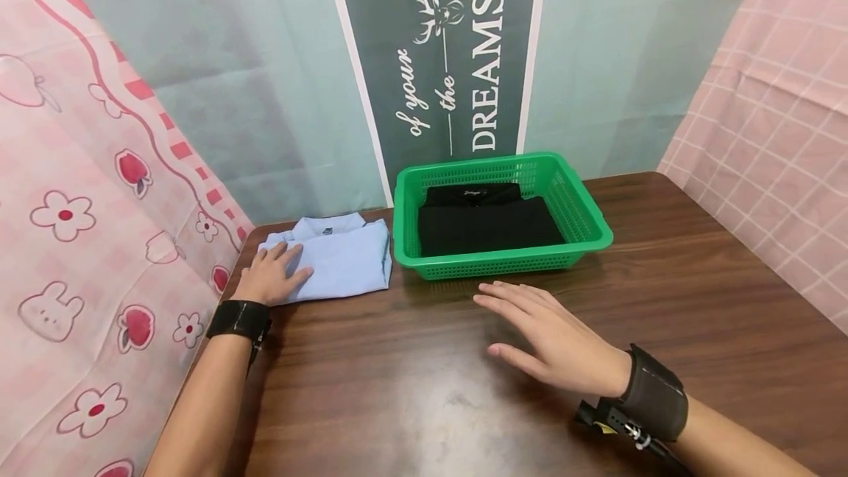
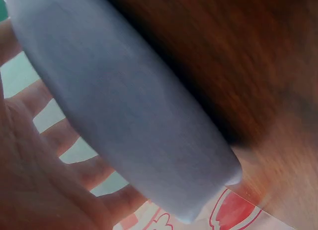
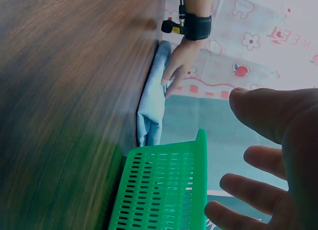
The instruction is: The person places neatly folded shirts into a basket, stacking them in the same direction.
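Shirt [image 1: 341, 258], pale blue and folded, lay on the tabletop [image 1: 464, 374] under my left hand [image 1: 270, 276]; that grip was spread, fingers flat on the near left part of the cloth, pinching nothing. My right hand [image 1: 556, 337] hovered low over the wood with fingers straight and slightly apart, also holding nothing. Just beyond its fingertips sat the green basket [image 1: 599, 230], with a black garment [image 1: 486, 225] folded inside. The shirt lay just beside the basket's left wall.

As I judged it, handling the shirt well called for keeping the left palm flat so the folds stayed put, and bringing the right hand to the far edge to support both sides evenly.

The head view gave me the whole layout. The left wrist view showed only blurred blue cloth [image 2: 129, 115] against my spread fingers [image 2: 59, 135]. The right wrist view showed the shirt's stacked edge [image 3: 151, 106] side-on and the basket's slotted wall [image 3: 159, 190], but not the black garment.
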`<state>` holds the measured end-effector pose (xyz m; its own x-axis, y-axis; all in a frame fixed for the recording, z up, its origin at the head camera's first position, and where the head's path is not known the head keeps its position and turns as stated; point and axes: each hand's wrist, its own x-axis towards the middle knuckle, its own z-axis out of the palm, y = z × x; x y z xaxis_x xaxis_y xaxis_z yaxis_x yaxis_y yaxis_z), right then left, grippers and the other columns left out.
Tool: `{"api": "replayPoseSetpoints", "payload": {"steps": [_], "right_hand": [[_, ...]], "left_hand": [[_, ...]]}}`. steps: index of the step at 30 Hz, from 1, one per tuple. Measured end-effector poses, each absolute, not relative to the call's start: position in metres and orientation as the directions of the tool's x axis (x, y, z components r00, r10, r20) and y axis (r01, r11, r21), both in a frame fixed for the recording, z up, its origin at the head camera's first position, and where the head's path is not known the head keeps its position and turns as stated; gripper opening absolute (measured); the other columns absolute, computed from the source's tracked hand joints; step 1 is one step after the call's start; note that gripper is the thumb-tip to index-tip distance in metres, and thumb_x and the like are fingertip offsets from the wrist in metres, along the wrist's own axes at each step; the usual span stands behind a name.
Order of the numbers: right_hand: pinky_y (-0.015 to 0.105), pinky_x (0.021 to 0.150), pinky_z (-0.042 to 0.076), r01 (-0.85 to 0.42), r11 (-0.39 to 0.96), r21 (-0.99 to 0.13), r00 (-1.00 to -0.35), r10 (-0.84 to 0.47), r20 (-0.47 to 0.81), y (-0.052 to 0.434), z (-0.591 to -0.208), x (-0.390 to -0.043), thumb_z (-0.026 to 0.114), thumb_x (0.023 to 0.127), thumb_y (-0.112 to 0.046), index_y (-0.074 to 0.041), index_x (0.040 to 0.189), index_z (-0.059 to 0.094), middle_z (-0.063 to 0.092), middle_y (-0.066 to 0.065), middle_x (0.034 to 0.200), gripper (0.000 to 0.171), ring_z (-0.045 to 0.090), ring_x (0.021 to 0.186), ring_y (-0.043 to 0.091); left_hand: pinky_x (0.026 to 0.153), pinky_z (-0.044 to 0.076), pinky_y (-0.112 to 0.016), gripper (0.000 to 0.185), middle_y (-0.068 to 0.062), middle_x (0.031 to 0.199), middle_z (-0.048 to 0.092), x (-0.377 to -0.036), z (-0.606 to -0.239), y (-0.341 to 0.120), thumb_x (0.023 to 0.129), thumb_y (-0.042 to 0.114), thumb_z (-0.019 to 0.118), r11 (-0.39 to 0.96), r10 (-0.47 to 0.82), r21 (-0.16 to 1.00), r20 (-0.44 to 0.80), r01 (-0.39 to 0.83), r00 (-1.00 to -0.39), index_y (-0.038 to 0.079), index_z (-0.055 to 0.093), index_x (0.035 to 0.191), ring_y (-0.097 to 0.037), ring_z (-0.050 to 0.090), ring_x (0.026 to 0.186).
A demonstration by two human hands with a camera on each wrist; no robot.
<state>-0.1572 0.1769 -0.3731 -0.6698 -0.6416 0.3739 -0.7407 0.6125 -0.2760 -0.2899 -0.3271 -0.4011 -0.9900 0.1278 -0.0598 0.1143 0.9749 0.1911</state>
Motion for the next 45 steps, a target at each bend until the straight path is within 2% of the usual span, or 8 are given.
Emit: {"api": "replayPoseSetpoints", "payload": {"steps": [5,17,31,45], "right_hand": [[0.054,0.116,0.043,-0.737,0.615,-0.280,-0.674,-0.647,0.356,0.179,-0.376,-0.156,0.072,0.100,-0.044,-0.027,0.159,0.047,0.050,-0.003,0.162,0.066,0.050,0.149,0.024],[0.050,0.114,0.043,-0.727,0.632,-0.270,-0.684,-0.626,0.375,0.187,-0.375,-0.155,0.074,0.099,-0.042,-0.030,0.159,0.047,0.050,-0.007,0.162,0.067,0.050,0.148,0.021],[0.052,0.115,0.045,-0.739,0.616,-0.274,-0.673,-0.652,0.349,0.185,-0.378,-0.156,0.068,0.102,-0.046,-0.028,0.157,0.050,0.050,-0.004,0.162,0.060,0.049,0.149,0.023],[0.051,0.116,0.044,-0.766,0.591,-0.253,-0.642,-0.682,0.351,0.178,-0.377,-0.155,0.069,0.102,-0.046,-0.023,0.154,0.054,0.051,-0.002,0.162,0.059,0.051,0.147,0.024]], "left_hand": [[0.110,0.025,-0.087,0.081,-0.032,0.167,0.031,-0.284,-0.411,-0.336,0.105,0.064,0.047,0.979,0.122,0.174,-0.095,0.104,-0.988,0.011,0.036,0.164,-0.065,0.021,0.152],[0.104,0.035,-0.086,0.078,-0.031,0.160,0.044,-0.273,-0.415,-0.316,0.103,0.065,0.051,0.983,0.148,0.122,-0.073,0.138,-0.986,0.011,0.047,0.159,-0.064,0.034,0.146],[0.108,0.035,-0.083,0.074,-0.032,0.157,0.048,-0.229,-0.412,-0.304,0.102,0.062,0.057,0.972,0.190,0.150,-0.057,0.179,-0.980,0.011,0.054,0.155,-0.064,0.038,0.144],[0.099,0.044,-0.082,0.064,-0.026,0.154,0.055,-0.172,-0.407,-0.277,0.100,0.055,0.065,0.956,0.257,0.149,-0.010,0.252,-0.966,0.013,0.061,0.149,-0.065,0.043,0.141]]}}
